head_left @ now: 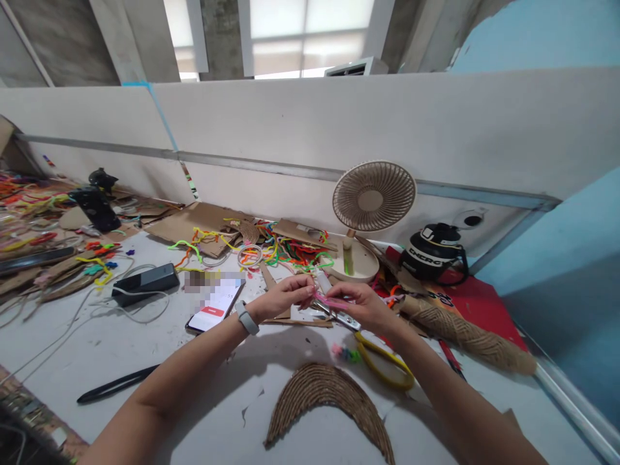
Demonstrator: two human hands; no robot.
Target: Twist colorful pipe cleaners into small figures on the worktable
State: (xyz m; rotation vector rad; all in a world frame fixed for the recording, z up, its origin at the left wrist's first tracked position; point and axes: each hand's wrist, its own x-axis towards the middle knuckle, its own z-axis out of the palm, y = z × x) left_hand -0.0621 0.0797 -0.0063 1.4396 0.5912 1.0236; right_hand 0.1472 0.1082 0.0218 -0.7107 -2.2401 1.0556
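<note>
- Pinching the pink strand (pixel 333 301) between the fingertips of my left hand (pixel 285 298), at the centre of the frame.
- My right hand (pixel 371 311) grasps it too, fingers curled.
- A light grip, fingertips close together, should suit so thin a piece.
- Scissors (pixel 359 336) lie below; the brown crescent (pixel 322 387) sits at bottom centre.

Two hands (pixel 293 296), one crescent (pixel 325 383), one fan (pixel 374 197)
</note>
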